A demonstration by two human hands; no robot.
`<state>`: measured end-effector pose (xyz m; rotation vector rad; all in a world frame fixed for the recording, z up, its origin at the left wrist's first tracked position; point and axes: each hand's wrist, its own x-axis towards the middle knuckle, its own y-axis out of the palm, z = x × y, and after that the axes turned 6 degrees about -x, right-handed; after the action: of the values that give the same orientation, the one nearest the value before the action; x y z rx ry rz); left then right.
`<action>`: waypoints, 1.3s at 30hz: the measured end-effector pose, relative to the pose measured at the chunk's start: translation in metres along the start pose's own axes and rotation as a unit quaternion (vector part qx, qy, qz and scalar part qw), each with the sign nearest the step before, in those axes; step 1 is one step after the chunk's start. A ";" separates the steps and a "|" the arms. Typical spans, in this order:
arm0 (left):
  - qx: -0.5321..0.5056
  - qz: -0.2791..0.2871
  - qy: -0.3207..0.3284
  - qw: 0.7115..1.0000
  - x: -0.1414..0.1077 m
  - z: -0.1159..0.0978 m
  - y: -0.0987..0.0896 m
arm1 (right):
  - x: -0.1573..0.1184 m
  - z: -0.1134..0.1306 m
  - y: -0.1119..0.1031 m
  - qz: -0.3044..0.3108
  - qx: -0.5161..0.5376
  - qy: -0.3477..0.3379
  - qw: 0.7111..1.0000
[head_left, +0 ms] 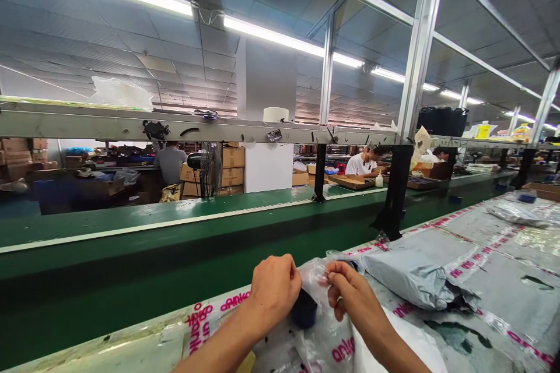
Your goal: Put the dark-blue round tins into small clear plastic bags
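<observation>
A clear plastic bag [315, 277] is stretched between my two hands above the covered bench. My left hand [275, 287] is closed, its fingertips at the bag's left edge. My right hand [350, 290] pinches the bag's right side between thumb and finger. Just below the bag, between the hands, is a dark blue rounded item [305, 310]; I cannot tell whether it lies inside the bag. A white sheet or bag [406, 341] lies under my right forearm. Beyond my right hand rests a grey-white plastic packet [409, 277].
A green conveyor belt [175, 280] runs along the bench's far side. Black-wrapped posts [391, 192] carry a metal shelf [227, 128] across the front. More clear bags [516, 213] lie on the right of the bench. People [361, 163] sit working farther back.
</observation>
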<state>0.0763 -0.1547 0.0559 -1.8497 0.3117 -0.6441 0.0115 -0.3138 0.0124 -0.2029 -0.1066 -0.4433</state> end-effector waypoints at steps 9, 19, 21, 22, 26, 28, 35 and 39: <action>0.015 0.020 0.039 0.999 -0.004 -0.002 0.004 | -0.005 0.020 0.005 0.057 0.195 0.083 0.976; -0.099 -0.002 -0.035 0.994 -0.004 0.002 0.000 | 0.001 0.003 -0.001 0.001 -0.021 -0.047 0.999; -0.095 -0.004 -0.029 0.995 -0.006 -0.001 -0.002 | 0.002 -0.002 0.000 -0.022 -0.073 -0.056 0.996; -0.090 -0.008 -0.024 0.996 -0.007 -0.002 -0.003 | 0.003 -0.003 0.000 -0.028 -0.091 -0.053 0.994; -0.050 -0.026 0.006 0.998 -0.008 -0.004 -0.004 | 0.008 -0.005 0.001 -0.024 -0.138 -0.054 0.989; -0.032 -0.031 0.018 0.999 -0.006 -0.001 -0.001 | 0.010 -0.004 0.000 -0.036 -0.175 -0.083 0.980; -0.003 -0.025 0.026 0.999 0.008 0.013 0.013 | 0.022 -0.015 0.005 -0.104 -0.295 -0.194 0.930; -0.006 -0.012 0.021 1.000 0.014 0.014 0.017 | 0.035 -0.028 0.016 -0.095 -0.308 -0.208 0.924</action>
<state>0.0968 -0.1569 0.0406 -1.8562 0.3226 -0.6990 0.0513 -0.3198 -0.0127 -0.9146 -0.4075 -0.6158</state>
